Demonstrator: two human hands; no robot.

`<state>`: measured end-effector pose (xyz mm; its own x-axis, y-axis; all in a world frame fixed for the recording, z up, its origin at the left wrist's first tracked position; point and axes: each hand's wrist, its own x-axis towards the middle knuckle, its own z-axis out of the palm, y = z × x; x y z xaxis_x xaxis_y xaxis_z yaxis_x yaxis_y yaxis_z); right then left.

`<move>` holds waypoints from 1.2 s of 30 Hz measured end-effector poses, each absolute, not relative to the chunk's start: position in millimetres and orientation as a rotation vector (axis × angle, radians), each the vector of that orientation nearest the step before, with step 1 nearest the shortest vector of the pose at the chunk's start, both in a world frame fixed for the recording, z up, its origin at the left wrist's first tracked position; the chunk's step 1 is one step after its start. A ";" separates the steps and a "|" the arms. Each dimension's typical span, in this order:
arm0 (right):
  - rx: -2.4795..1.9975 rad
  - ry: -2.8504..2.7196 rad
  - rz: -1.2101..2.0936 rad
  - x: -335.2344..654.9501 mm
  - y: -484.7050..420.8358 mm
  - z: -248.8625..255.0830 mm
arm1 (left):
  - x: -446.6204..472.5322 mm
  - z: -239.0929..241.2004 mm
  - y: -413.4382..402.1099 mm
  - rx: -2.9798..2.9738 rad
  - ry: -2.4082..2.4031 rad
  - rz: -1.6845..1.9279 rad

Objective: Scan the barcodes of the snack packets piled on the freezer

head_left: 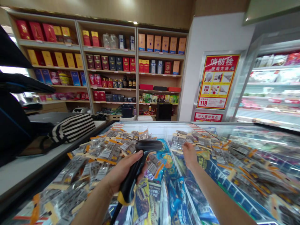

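My left hand (122,173) is wrapped round the grip of a black barcode scanner (140,162) with a yellow band, its head pointing right over a chest freezer (164,126). My right hand (189,154) reaches down onto clear food packets with orange labels (187,140) in the right bin; its fingers are bent among them and mostly hidden, so its grasp is unclear. Blue and yellow packets (164,162) lie between the two hands.
A white counter (21,170) runs along the left with a striped bag (72,126) and a dark screen. Shelves of boxed goods (110,62) fill the back wall. A red fire notice (217,81) and a chilled cabinet (272,87) stand at right.
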<state>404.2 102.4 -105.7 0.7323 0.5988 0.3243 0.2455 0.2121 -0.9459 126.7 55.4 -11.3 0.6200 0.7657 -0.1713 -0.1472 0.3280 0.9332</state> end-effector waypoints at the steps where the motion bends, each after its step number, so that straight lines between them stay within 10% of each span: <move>1: -1.375 -0.757 0.288 402.9 102.2 -105.1 | 126.7 -11.6 55.5 1.078 0.682 0.662; 36: -1.472 -0.904 0.279 394.2 93.6 -93.8 | 127.0 -7.7 50.4 1.134 0.573 0.704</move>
